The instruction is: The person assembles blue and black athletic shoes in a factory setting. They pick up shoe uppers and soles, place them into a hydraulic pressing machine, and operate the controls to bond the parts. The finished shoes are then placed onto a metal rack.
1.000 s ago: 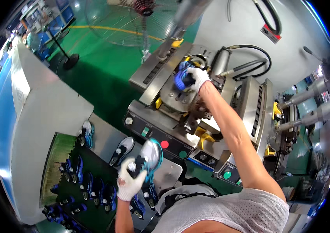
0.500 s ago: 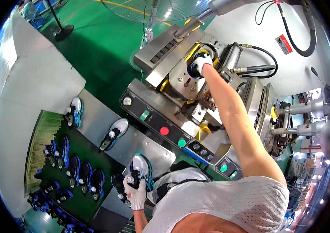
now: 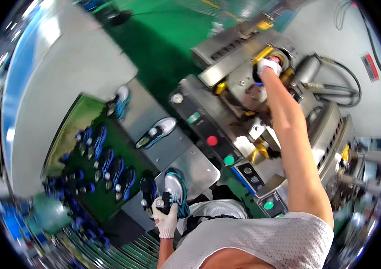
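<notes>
Left of the control panel [image 3: 203, 130], near a grey shoe [image 3: 161, 130], a white-and-teal shoe [image 3: 174, 188] is grasped by the left hand [image 3: 167, 219]. Beyond, the machine [image 3: 240, 83] is partly obstructed by the forearm [image 3: 296, 134]; fingers of right hand [image 3: 270, 67] cannot be assessed.

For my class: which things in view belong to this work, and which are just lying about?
Belonging:
Teal-trimmed shoe in the left grip
Metal machine at the right grip
Probably blue-trimmed shoes on the green surface

Seemingly just about:
Dark stand base
Red label
</notes>
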`<act>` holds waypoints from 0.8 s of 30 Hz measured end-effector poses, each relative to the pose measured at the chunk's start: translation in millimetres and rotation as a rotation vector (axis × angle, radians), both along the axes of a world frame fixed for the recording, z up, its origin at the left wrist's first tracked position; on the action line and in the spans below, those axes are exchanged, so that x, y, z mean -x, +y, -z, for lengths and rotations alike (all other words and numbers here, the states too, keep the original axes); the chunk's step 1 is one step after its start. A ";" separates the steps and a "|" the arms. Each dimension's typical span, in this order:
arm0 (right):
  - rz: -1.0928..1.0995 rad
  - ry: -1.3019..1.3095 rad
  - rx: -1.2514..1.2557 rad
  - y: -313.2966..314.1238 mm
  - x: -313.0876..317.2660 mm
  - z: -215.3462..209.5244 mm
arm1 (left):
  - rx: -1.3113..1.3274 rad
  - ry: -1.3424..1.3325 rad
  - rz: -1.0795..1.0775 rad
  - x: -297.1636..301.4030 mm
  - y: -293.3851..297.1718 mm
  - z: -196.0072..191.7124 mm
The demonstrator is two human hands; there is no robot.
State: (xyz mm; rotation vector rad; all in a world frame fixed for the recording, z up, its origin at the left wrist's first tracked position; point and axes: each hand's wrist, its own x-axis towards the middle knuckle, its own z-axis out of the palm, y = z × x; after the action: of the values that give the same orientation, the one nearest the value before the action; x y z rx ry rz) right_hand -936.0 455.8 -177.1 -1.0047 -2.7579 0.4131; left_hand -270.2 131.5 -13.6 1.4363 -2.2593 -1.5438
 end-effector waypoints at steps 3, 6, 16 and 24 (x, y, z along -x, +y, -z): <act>-0.416 -0.298 0.367 66.9 11.9 -13.9 | 0.038 0.051 -0.039 -35.2 1.2 -15.5; -0.226 0.108 0.841 36.9 -35.2 -94.6 | 0.027 0.080 -0.097 -57.4 -11.3 2.4; -0.780 -0.044 -0.381 -140.6 -467.5 -65.4 | 0.049 0.087 0.028 -40.2 -164.0 35.7; -0.774 -0.239 -0.152 -150.2 -512.4 -80.9 | 0.278 0.159 0.374 133.1 -285.4 86.3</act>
State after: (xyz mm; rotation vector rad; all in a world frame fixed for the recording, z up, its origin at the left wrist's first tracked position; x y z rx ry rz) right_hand -423.5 305.6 -96.3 0.0967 -3.2430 0.1725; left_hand -403.3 -153.9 -99.8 0.8285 -2.6176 -1.2911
